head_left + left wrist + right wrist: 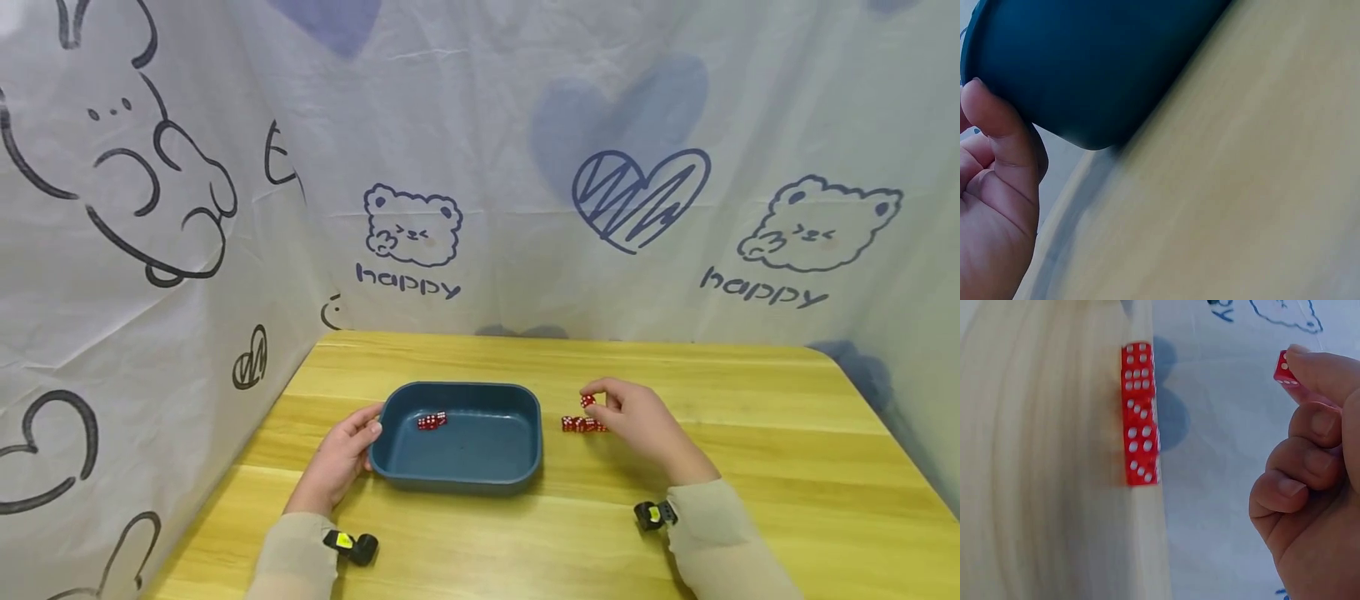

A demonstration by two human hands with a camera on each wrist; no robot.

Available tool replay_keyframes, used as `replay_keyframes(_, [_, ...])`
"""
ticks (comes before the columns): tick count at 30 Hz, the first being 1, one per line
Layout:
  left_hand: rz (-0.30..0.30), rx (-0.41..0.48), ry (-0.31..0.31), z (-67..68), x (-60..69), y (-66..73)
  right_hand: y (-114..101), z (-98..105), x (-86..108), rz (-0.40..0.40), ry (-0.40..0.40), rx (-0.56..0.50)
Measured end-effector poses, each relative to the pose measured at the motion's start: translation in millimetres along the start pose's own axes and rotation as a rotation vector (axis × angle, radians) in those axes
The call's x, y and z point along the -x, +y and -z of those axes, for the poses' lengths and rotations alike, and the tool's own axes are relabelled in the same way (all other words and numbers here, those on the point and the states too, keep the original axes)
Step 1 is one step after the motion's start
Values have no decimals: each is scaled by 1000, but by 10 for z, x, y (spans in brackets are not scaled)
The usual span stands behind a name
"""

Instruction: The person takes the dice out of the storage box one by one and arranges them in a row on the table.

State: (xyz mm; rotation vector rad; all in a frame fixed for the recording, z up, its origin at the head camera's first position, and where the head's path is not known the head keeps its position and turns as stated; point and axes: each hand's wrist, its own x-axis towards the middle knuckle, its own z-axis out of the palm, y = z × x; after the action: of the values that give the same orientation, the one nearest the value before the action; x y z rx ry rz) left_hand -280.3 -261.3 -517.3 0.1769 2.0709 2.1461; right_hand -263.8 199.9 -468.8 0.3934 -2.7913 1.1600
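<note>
A dark teal rectangular tray (465,483) stands on the table, with a few red dice (429,422) side by side toward its left back. My left hand (339,457) grips the tray's left end. In the left wrist view the thumb presses the tray's outer wall (1085,69). Right of the tray, my right hand (641,421) pinches one red die (588,401) between thumb and index finger. Just below it a straight row of red dice (579,424) lies on the table, partly covered by the hand. Several dice faces (1140,415) show in the right wrist view, apart from the held die.
The yellow wood-grain table (750,417) extends to the right and front. A white cloth (495,275) printed with hearts and bears hangs behind it and along both sides. Each wrist wears a strap with a small black camera (365,550).
</note>
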Motion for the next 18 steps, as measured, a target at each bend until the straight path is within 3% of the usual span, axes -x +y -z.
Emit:
replay_keyframes(10, [22,25,6,-4,33,15,328,96,29,-48,22,39])
replay_keyframes(18, [10,20,-18,-1,23,20,525,129,51,-104,-5,22])
